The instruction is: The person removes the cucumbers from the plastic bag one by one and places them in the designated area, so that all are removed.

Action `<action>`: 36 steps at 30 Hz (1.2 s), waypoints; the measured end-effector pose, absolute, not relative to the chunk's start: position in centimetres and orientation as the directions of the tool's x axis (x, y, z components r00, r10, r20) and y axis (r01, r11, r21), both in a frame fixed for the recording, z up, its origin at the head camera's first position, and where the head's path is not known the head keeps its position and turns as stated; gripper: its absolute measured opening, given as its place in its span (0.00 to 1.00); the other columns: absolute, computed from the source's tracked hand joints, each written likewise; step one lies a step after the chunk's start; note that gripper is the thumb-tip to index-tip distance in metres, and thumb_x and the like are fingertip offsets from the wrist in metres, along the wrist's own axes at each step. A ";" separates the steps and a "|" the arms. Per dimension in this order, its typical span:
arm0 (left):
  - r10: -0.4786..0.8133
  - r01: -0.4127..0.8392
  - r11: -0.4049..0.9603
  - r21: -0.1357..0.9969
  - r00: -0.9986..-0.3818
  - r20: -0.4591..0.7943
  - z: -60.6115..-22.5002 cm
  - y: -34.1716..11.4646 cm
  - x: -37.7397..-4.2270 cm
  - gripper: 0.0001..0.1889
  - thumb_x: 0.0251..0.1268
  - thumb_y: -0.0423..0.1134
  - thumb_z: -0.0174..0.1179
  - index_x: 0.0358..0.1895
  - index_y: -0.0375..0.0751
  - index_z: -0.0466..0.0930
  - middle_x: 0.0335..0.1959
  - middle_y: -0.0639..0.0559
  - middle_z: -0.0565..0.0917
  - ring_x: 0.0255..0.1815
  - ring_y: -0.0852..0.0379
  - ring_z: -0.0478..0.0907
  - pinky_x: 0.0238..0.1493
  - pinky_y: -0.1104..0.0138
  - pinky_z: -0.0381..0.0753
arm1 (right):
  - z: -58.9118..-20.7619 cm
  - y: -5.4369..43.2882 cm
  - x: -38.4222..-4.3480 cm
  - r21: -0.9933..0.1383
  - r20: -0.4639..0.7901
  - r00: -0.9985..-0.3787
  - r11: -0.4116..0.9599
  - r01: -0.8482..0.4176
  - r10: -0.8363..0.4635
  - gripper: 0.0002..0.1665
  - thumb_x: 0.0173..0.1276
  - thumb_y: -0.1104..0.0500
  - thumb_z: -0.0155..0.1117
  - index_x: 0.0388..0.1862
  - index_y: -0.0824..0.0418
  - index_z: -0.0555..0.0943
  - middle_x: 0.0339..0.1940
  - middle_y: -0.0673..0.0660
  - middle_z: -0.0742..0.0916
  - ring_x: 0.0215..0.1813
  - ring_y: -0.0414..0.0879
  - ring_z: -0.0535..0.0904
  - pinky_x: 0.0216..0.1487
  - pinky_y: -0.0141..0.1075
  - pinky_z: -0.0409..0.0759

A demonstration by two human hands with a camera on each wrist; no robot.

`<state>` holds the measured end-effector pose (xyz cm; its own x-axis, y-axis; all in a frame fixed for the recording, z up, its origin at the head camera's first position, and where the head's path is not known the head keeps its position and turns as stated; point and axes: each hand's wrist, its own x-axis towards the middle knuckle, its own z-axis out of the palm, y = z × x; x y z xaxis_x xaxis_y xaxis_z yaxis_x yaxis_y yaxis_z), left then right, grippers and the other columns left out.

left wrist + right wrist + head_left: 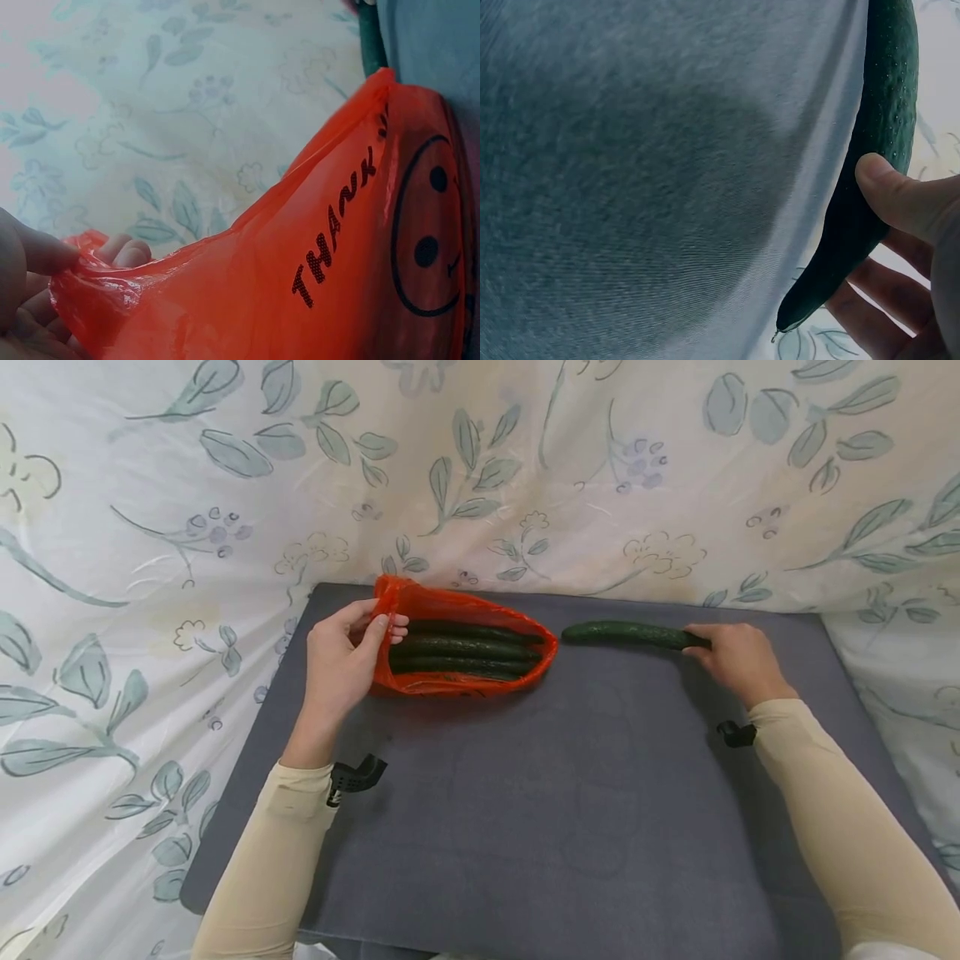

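My left hand (345,652) pinches the left rim of a red plastic bag (427,683), holding its mouth open. Several dark green cucumbers (467,648) lie side by side inside the bag. In the left wrist view, the bag (247,292) shows THANK lettering and a smiley face, and its rim is gripped between thumb and fingers. To the right of the bag, my right hand (738,660) grips another cucumber (626,633) near its right end. Its far end points at the bag's right tip, slightly apart from it. The right wrist view shows the thumb and fingers around this cucumber (889,97).
A dark grey table (525,810) lies beneath the bag and both hands. Behind it and at the sides hangs a pale cloth (480,468) with leaf and flower prints. Each wrist carries a black strap-like piece (358,773).
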<state>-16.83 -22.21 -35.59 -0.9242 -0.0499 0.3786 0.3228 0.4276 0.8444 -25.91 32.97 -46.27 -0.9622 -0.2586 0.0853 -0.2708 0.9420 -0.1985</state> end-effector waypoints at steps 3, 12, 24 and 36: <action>-0.051 0.319 0.435 0.842 -0.925 0.376 -35.5 -22.3 -16.8 0.13 0.83 0.34 0.63 0.61 0.34 0.88 0.44 0.44 0.93 0.41 0.52 0.92 0.50 0.70 0.89 | -46.5 32.9 -26.2 -0.190 0.079 -0.961 0.943 -0.275 -0.264 0.28 0.75 0.59 0.76 0.70 0.66 0.83 0.39 0.73 0.90 0.29 0.65 0.84 0.36 0.66 0.82; -0.056 0.303 0.435 0.848 -0.931 0.362 -35.7 -22.5 -16.8 0.14 0.83 0.35 0.62 0.62 0.34 0.88 0.45 0.43 0.93 0.41 0.51 0.92 0.51 0.69 0.89 | -47.8 33.3 -26.7 -0.182 0.057 -0.959 0.942 -0.282 -0.276 0.29 0.74 0.60 0.77 0.70 0.68 0.82 0.41 0.75 0.89 0.25 0.60 0.83 0.35 0.65 0.83; -0.053 0.310 0.442 0.842 -0.928 0.370 -35.5 -22.4 -16.8 0.13 0.83 0.34 0.62 0.61 0.33 0.88 0.44 0.45 0.93 0.41 0.54 0.92 0.51 0.69 0.89 | -48.3 32.9 -26.6 -0.206 0.026 -0.976 0.955 -0.215 -0.215 0.29 0.73 0.62 0.76 0.70 0.69 0.81 0.59 0.78 0.85 0.46 0.74 0.85 0.47 0.70 0.81; -0.049 0.326 0.426 0.844 -0.923 0.381 -35.7 -22.4 -16.8 0.13 0.82 0.32 0.62 0.61 0.32 0.87 0.45 0.44 0.93 0.41 0.54 0.92 0.52 0.68 0.89 | -46.5 30.8 -25.9 -0.234 0.120 -0.962 0.935 -0.266 -0.244 0.40 0.77 0.46 0.74 0.78 0.66 0.76 0.70 0.75 0.81 0.63 0.75 0.79 0.56 0.74 0.77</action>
